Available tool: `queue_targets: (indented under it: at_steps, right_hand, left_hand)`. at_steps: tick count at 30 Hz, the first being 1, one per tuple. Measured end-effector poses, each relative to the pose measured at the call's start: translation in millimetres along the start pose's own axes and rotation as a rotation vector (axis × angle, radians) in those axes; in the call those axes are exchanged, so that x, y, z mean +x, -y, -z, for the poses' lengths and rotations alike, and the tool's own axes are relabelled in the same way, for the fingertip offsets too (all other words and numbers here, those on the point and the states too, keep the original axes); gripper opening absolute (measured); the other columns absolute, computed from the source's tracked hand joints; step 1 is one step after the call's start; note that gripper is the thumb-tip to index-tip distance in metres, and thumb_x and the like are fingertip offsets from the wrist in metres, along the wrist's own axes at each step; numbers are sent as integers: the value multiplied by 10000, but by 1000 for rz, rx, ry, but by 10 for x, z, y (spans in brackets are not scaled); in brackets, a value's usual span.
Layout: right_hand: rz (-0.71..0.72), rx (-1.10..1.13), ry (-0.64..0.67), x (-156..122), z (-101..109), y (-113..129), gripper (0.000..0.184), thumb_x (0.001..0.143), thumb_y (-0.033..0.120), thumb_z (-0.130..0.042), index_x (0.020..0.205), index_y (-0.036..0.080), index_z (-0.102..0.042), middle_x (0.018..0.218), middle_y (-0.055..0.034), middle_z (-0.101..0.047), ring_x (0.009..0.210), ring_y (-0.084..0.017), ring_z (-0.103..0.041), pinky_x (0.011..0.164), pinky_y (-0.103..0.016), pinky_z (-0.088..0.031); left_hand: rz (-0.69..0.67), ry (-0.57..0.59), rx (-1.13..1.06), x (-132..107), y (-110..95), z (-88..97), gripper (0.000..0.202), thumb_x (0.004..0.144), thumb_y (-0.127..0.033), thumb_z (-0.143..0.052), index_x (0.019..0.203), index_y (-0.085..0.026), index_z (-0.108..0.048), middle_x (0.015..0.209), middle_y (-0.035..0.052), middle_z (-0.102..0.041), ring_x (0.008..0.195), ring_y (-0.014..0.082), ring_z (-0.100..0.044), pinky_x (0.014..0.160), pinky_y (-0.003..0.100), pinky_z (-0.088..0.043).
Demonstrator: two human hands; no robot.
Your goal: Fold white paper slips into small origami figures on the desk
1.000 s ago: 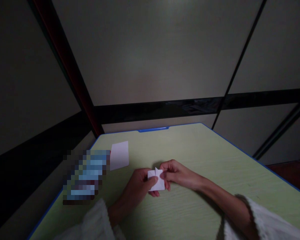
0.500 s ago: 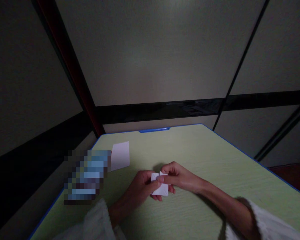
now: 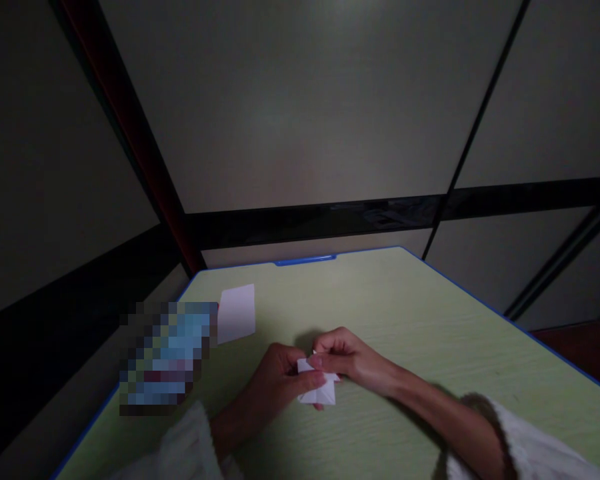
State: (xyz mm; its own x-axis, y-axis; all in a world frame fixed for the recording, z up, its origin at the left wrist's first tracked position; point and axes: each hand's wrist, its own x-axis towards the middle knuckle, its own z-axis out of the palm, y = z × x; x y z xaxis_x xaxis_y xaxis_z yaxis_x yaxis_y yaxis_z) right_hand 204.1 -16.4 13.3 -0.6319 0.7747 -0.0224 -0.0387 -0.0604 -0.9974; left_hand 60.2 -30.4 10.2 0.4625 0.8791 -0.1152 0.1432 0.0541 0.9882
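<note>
Between my two hands is a small piece of folded white paper point(image 3: 324, 395), roughly square, with creases and a raised flap. My left hand point(image 3: 285, 380) grips its left side, the thumb lying across the front and fingers behind. At the upper edge, my right hand point(image 3: 343, 350) pinches the paper between thumb and bent forefinger. The paper is held just above the table, and its back is hidden by my fingers.
A flat white sheet point(image 3: 237, 313) lies at the left of the pale green table point(image 3: 380, 293), which has a blue edge. Beside that sheet is a pixelated, bluish item point(image 3: 170, 353). Cabinet panels point(image 3: 305, 120) stand behind the table.
The folded paper has shifted slightly down and its lower part shows more. My left thumb has moved lower across it, while my right thumb and forefinger have moved slightly left along the upper edge.
</note>
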Motion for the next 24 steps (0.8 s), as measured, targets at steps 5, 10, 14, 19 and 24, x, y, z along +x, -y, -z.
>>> queue_targets:
  at_steps: [5,10,14,19,24]
  right_hand:
    - [-2,104,5,-2,8,-21,254,600,284,-614,517,118,-441,414,71,-385,373,-20,-326,374,-162,-208]
    - [11,369,84,-18,-40,-42,262,543,273,-655,497,112,-455,464,50,-425,401,-45,-407,385,-170,-275]
    - [56,338,44,-13,-49,-27,266,570,269,-647,499,110,-447,461,54,-416,413,-30,-376,394,-161,-251]
    - [61,167,54,-15,-17,26,277,602,337,-613,567,116,-450,478,45,-472,425,-36,-410,409,-163,-258]
    - [61,128,87,-28,-20,35,275,607,319,-613,536,106,-455,460,33,-494,421,-42,-446,395,-158,-255]
  left_hand:
    - [-7,13,78,-44,-30,-15,193,600,-265,-579,556,-89,-644,455,21,-600,432,127,-527,409,189,-351]
    - [-131,19,200,-113,-111,-25,154,605,-212,-576,498,-114,-629,407,-18,-562,388,91,-486,380,166,-310]
    - [-113,-12,144,-112,-92,-10,171,607,-228,-575,481,-121,-620,446,10,-593,432,125,-536,414,190,-372]
    - [-61,-50,-70,-45,-19,24,207,575,-301,-603,498,-109,-606,479,36,-612,423,133,-540,405,210,-405]
    - [-51,-58,-179,-41,-59,22,211,551,-309,-628,481,-119,-569,456,18,-598,418,123,-533,399,204,-402]
